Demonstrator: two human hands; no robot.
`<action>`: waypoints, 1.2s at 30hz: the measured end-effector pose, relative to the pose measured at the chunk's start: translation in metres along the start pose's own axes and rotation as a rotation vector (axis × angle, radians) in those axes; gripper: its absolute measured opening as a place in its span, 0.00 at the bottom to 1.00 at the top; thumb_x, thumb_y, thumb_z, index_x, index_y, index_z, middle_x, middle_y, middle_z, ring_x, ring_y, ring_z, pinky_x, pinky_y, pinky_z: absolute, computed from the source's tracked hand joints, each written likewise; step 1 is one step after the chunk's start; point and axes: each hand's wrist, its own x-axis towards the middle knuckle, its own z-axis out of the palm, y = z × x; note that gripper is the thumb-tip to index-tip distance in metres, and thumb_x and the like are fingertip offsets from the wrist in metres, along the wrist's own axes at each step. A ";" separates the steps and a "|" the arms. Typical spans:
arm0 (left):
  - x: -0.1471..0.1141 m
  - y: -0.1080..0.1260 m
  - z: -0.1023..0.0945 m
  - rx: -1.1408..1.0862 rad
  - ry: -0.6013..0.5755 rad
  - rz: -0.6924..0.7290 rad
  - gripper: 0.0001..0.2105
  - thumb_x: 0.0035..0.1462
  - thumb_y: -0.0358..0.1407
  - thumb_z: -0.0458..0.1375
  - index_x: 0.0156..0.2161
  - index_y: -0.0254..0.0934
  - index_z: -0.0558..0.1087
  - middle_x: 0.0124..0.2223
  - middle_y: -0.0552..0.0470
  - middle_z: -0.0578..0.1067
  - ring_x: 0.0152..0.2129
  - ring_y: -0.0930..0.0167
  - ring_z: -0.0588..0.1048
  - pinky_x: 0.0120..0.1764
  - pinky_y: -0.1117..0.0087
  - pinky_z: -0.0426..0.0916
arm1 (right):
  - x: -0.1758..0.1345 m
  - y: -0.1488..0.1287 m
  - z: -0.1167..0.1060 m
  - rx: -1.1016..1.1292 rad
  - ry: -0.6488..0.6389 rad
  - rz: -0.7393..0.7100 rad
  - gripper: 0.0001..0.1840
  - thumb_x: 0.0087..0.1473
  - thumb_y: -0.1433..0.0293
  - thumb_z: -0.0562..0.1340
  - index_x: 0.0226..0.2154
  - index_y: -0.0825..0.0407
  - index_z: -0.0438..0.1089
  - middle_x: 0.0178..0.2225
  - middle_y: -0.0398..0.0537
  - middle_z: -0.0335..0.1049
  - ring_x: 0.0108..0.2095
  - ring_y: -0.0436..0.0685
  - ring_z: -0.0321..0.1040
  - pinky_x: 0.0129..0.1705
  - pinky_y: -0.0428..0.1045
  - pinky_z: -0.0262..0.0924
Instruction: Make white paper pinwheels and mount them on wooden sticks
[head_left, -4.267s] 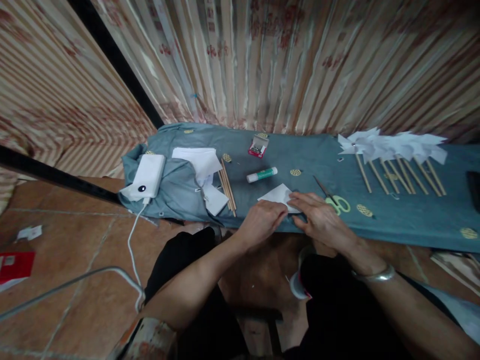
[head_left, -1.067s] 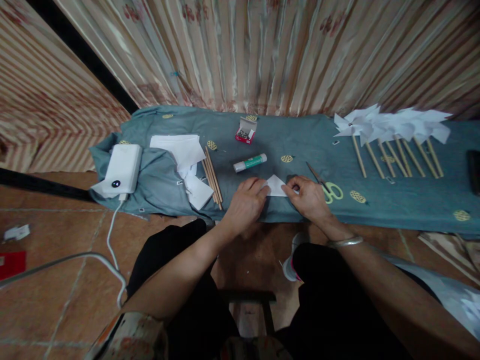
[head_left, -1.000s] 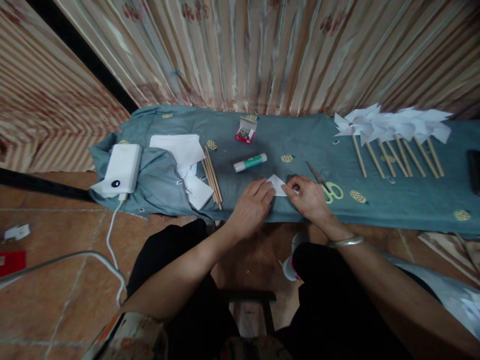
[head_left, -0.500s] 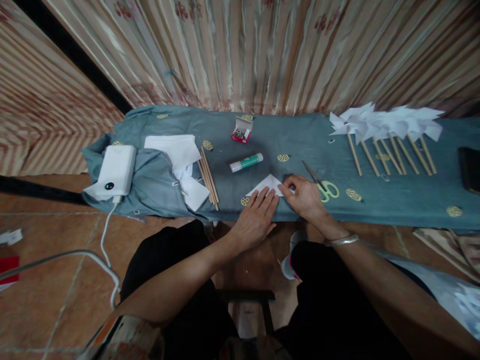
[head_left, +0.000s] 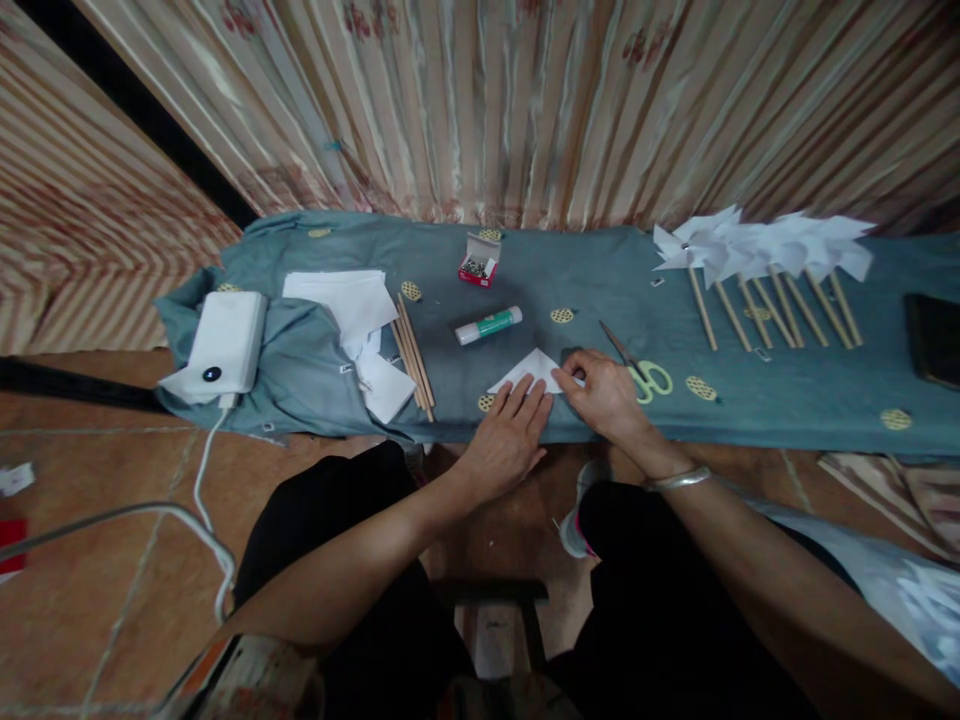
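A white sheet of paper, folded into a triangle, lies near the front edge of the cloth. My left hand rests flat on its lower left part, fingers stretched out. At the right corner, my right hand has thumb and forefinger pinched on the paper; the other fingers are curled in. Scissors with light green handles lie just right of my right hand. Beyond the paper is a green and white glue stick. A small open red box of metal pins sits farther back.
Blue-green cloth covers the long surface. Wooden sticks, white paper sheets and a white power bank with a cable lie left. Several paper pinwheels on sticks lie right, then a dark object. A curtain hangs behind.
The whole view has shifted slightly, so things sit a little farther left. Both hands keep their places on the folded paper, with no clear change in it.
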 end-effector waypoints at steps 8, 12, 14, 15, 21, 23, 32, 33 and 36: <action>0.000 0.000 -0.001 0.050 -0.010 0.012 0.33 0.61 0.41 0.54 0.66 0.23 0.53 0.69 0.32 0.54 0.67 0.52 0.50 0.66 0.49 0.48 | -0.007 0.002 -0.003 -0.042 0.000 -0.035 0.12 0.56 0.61 0.59 0.26 0.50 0.68 0.30 0.52 0.73 0.35 0.61 0.69 0.38 0.53 0.60; 0.000 -0.001 0.000 0.079 -0.030 0.023 0.32 0.62 0.39 0.53 0.66 0.23 0.52 0.69 0.32 0.54 0.67 0.50 0.50 0.65 0.49 0.48 | -0.009 0.004 -0.006 -0.052 0.002 -0.021 0.12 0.54 0.61 0.60 0.26 0.50 0.68 0.31 0.52 0.74 0.37 0.62 0.70 0.41 0.54 0.60; 0.000 -0.001 0.000 0.091 -0.036 0.025 0.31 0.62 0.36 0.52 0.66 0.23 0.53 0.69 0.32 0.53 0.67 0.51 0.50 0.65 0.49 0.48 | -0.009 0.005 -0.007 -0.016 -0.009 -0.010 0.11 0.54 0.62 0.61 0.24 0.50 0.68 0.33 0.52 0.75 0.38 0.62 0.70 0.42 0.54 0.61; 0.000 -0.001 0.001 0.097 -0.035 0.025 0.30 0.62 0.35 0.51 0.66 0.23 0.53 0.69 0.32 0.53 0.67 0.51 0.50 0.65 0.49 0.48 | -0.008 0.006 -0.008 0.011 -0.014 -0.004 0.11 0.54 0.63 0.61 0.23 0.50 0.67 0.34 0.52 0.75 0.38 0.61 0.71 0.43 0.54 0.61; -0.002 -0.002 -0.002 0.111 -0.043 0.037 0.29 0.62 0.31 0.49 0.66 0.23 0.52 0.69 0.31 0.52 0.67 0.53 0.49 0.65 0.46 0.49 | -0.004 0.012 -0.006 0.100 -0.021 0.025 0.11 0.51 0.66 0.63 0.20 0.49 0.68 0.36 0.51 0.76 0.39 0.59 0.72 0.43 0.54 0.62; -0.002 -0.001 -0.005 0.127 -0.058 0.032 0.27 0.63 0.30 0.46 0.66 0.23 0.53 0.69 0.32 0.53 0.67 0.52 0.50 0.64 0.44 0.49 | -0.004 0.012 -0.005 0.098 -0.010 0.022 0.11 0.50 0.66 0.64 0.19 0.49 0.68 0.36 0.50 0.76 0.38 0.59 0.72 0.43 0.54 0.63; -0.002 0.003 -0.013 0.193 -0.086 0.006 0.26 0.62 0.24 0.42 0.66 0.26 0.54 0.69 0.33 0.54 0.67 0.54 0.51 0.62 0.38 0.52 | -0.006 0.013 -0.002 0.094 0.005 0.030 0.13 0.47 0.66 0.67 0.17 0.50 0.68 0.37 0.52 0.77 0.40 0.60 0.72 0.45 0.55 0.63; -0.002 0.003 -0.013 0.190 -0.087 0.008 0.26 0.62 0.24 0.42 0.66 0.26 0.54 0.69 0.33 0.54 0.67 0.54 0.51 0.62 0.38 0.52 | -0.006 0.013 -0.002 0.089 0.001 0.032 0.13 0.47 0.66 0.67 0.17 0.50 0.68 0.37 0.52 0.77 0.40 0.60 0.72 0.46 0.55 0.63; -0.002 0.003 -0.012 0.171 -0.092 -0.004 0.26 0.63 0.25 0.42 0.66 0.26 0.54 0.69 0.33 0.54 0.67 0.54 0.51 0.62 0.37 0.51 | -0.007 0.013 -0.005 0.064 0.003 0.037 0.13 0.47 0.66 0.67 0.16 0.50 0.69 0.38 0.52 0.77 0.41 0.61 0.72 0.48 0.57 0.61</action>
